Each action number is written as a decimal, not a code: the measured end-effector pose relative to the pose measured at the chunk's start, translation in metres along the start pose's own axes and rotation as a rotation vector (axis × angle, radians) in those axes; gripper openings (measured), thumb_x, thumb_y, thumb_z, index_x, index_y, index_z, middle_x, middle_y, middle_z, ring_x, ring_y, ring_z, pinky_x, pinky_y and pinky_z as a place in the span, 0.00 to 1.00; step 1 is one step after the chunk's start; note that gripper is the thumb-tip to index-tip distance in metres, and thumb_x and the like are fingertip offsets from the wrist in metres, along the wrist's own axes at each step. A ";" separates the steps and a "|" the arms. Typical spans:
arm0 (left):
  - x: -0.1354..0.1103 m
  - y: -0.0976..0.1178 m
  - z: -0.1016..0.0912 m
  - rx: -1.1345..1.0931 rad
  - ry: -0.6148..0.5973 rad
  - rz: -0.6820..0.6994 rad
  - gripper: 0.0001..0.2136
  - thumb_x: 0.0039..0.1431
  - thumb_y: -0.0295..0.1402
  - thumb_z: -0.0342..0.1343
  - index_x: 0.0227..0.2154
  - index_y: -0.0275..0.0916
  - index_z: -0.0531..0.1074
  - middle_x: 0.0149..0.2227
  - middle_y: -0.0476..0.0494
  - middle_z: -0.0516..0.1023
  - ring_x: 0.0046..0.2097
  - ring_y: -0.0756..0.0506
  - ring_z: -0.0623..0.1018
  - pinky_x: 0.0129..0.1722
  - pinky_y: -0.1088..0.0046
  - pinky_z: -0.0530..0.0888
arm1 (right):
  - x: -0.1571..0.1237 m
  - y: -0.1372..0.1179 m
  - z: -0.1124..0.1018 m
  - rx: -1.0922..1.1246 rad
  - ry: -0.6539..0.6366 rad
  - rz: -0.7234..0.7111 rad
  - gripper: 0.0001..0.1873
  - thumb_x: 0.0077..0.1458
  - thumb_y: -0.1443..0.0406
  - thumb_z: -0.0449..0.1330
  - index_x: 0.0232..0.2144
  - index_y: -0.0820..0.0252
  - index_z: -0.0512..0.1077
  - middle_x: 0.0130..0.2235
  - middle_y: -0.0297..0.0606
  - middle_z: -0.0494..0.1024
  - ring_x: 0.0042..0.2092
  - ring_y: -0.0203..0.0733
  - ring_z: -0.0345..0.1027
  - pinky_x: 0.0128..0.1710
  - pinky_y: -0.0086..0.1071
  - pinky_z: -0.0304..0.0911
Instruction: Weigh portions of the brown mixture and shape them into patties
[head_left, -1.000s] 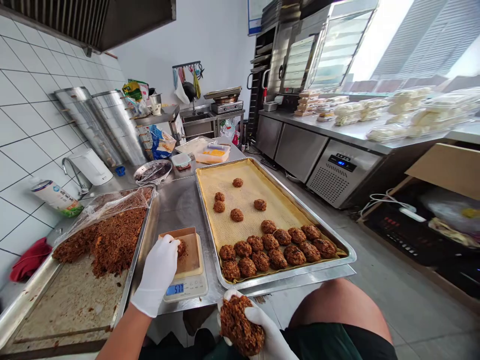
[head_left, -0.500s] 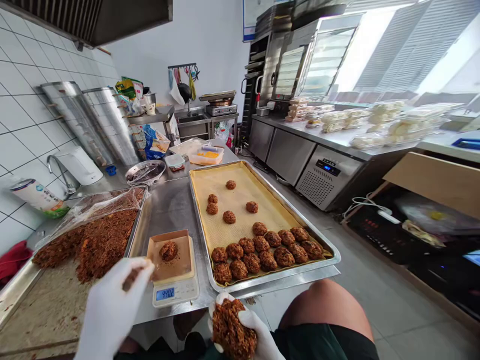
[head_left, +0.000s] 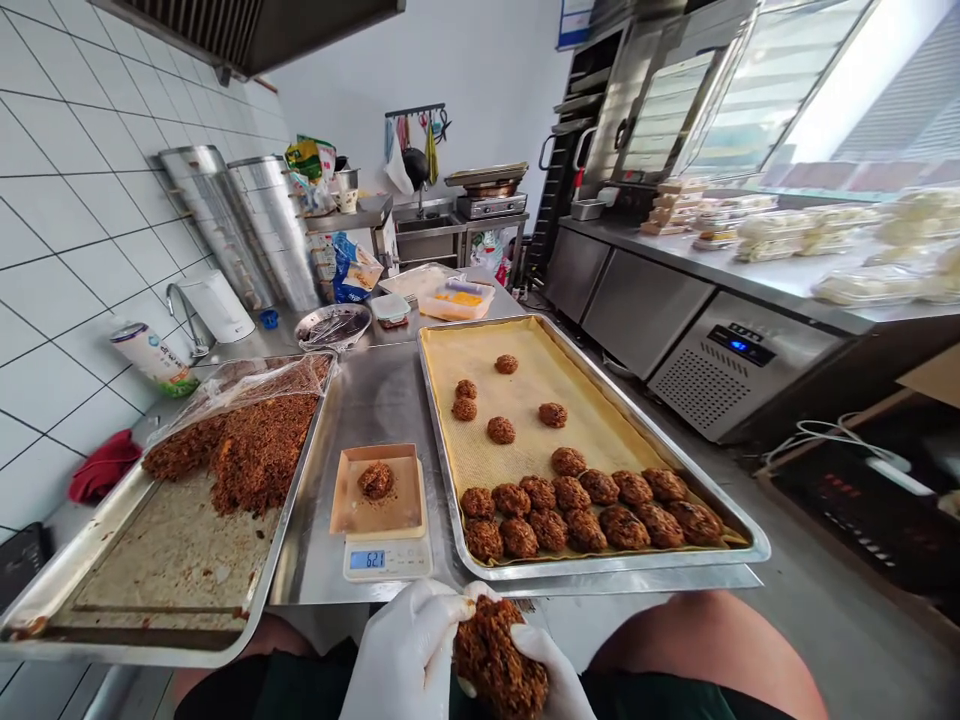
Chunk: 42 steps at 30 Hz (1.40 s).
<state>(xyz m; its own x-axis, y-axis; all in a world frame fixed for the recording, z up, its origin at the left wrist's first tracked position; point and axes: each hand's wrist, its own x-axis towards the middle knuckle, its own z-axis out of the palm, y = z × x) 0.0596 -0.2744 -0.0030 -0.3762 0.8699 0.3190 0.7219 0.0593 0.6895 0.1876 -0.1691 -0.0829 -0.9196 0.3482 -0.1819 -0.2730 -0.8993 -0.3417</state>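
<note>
Shredded brown mix (head_left: 499, 655), gathered into one rough clump, sat between our two white-gloved hands at the bottom of our view, just short of the near edge of the steel table (head_left: 375, 420). Our left hand (head_left: 405, 650) pressed against its upper left side with the fingers closed together, while our right hand (head_left: 553, 675) held it from the lower right. Neither hand was spread, and the clump was pinched between them, touching both. Its long axis seemed to run from upper left to lower right, though the frame cut off its underside. Ahead and slightly left of our grip lay a digital scale (head_left: 388, 560) reading 62.1, bearing a brown paper liner (head_left: 377, 515) with a small ball of mix (head_left: 375, 480) on it. To the right stood a sheet pan (head_left: 600, 572) of round patties (head_left: 585, 530) on a yellow mat. To the left lay a steel tray (head_left: 150, 652) of loose mix (head_left: 251, 450) under plastic film (head_left: 247, 380). We could read no brand on the bottle (head_left: 154, 358) by the wall.
</note>
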 end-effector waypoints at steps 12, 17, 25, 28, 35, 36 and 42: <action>-0.006 -0.009 0.019 0.083 0.109 0.081 0.20 0.67 0.27 0.48 0.59 0.46 0.71 0.54 0.40 0.81 0.55 0.41 0.80 0.54 0.64 0.79 | -0.006 0.000 -0.011 0.053 0.075 -0.040 0.18 0.49 0.59 0.64 0.43 0.57 0.78 0.43 0.42 0.84 0.42 0.49 0.77 0.36 0.36 0.70; 0.007 -0.005 -0.020 0.042 -0.073 -0.118 0.10 0.65 0.31 0.55 0.46 0.46 0.77 0.47 0.43 0.82 0.48 0.42 0.82 0.50 0.67 0.80 | -0.006 -0.002 0.005 -0.026 -0.021 -0.063 0.21 0.52 0.60 0.62 0.49 0.57 0.74 0.45 0.45 0.82 0.43 0.49 0.76 0.39 0.38 0.69; 0.007 -0.003 -0.014 -0.001 -0.302 -0.063 0.17 0.58 0.22 0.56 0.47 0.48 0.74 0.47 0.48 0.80 0.47 0.45 0.80 0.49 0.71 0.77 | -0.013 -0.010 0.021 -0.151 -0.086 -0.102 0.22 0.52 0.62 0.63 0.51 0.56 0.72 0.49 0.45 0.80 0.52 0.53 0.73 0.54 0.44 0.61; 0.007 -0.006 -0.011 0.009 -0.300 -0.015 0.18 0.53 0.19 0.55 0.44 0.46 0.74 0.43 0.48 0.80 0.44 0.45 0.80 0.46 0.71 0.76 | -0.013 -0.007 0.020 -0.178 -0.079 -0.093 0.22 0.51 0.61 0.64 0.50 0.56 0.73 0.47 0.44 0.80 0.50 0.52 0.73 0.52 0.42 0.62; 0.005 -0.007 0.001 0.136 -0.219 0.050 0.14 0.45 0.18 0.53 0.32 0.44 0.71 0.30 0.52 0.76 0.33 0.47 0.78 0.34 0.74 0.72 | -0.013 -0.003 0.010 -0.198 -0.055 -0.069 0.20 0.49 0.61 0.65 0.46 0.58 0.75 0.41 0.41 0.78 0.44 0.48 0.71 0.47 0.38 0.64; 0.006 -0.006 0.002 0.149 -0.218 0.044 0.14 0.44 0.18 0.53 0.31 0.44 0.71 0.29 0.52 0.76 0.32 0.48 0.77 0.33 0.75 0.71 | -0.013 -0.003 0.010 -0.192 -0.064 -0.060 0.20 0.49 0.62 0.64 0.46 0.59 0.75 0.41 0.41 0.78 0.43 0.47 0.71 0.46 0.38 0.64; 0.018 -0.013 -0.029 0.155 -0.101 -0.171 0.10 0.56 0.23 0.54 0.35 0.45 0.74 0.34 0.51 0.79 0.36 0.47 0.79 0.38 0.73 0.74 | -0.012 -0.009 0.017 -0.106 -0.165 -0.083 0.22 0.45 0.56 0.65 0.40 0.63 0.75 0.38 0.45 0.75 0.38 0.48 0.70 0.32 0.35 0.64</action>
<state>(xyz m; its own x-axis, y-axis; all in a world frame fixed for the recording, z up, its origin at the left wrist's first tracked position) 0.0268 -0.2740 0.0124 -0.4463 0.8848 0.1337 0.7360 0.2779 0.6173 0.1962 -0.1698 -0.0622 -0.9312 0.3644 0.0013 -0.3268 -0.8335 -0.4455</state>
